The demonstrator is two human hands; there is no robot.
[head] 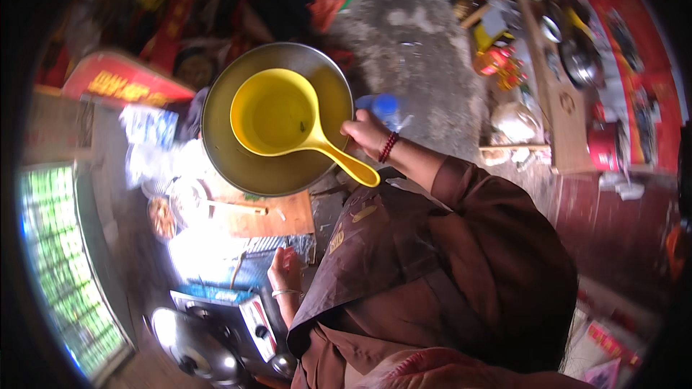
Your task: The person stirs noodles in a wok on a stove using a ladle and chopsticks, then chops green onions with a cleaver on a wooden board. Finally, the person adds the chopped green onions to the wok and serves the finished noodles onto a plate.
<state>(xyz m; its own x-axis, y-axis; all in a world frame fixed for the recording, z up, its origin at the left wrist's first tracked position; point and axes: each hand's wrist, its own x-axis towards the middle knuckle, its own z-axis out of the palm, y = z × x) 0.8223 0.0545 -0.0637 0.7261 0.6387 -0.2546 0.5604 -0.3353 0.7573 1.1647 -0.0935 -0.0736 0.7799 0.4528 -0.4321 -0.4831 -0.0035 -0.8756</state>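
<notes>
My right hand (368,134), with a dark red bead bracelet at the wrist, grips the rim of a wide metal basin (281,175). Inside the basin rests a yellow plastic water dipper (275,111), its handle sticking out over the rim beside my right hand. A small dark speck shows in the dipper's bowl; I cannot tell whether there is water. Lower down, my left hand (284,273) wears a bangle and is raised beside the counter near the gas stove (258,327). Something reddish shows at its fingers, too unclear to name.
On the bright counter lie a wooden cutting board (294,221) and a strainer (189,200). A lidded wok (186,337) sits on the stove. A barred window (70,259) is at left. Pans (581,65) and bags line the right side, beyond the concrete floor (400,48).
</notes>
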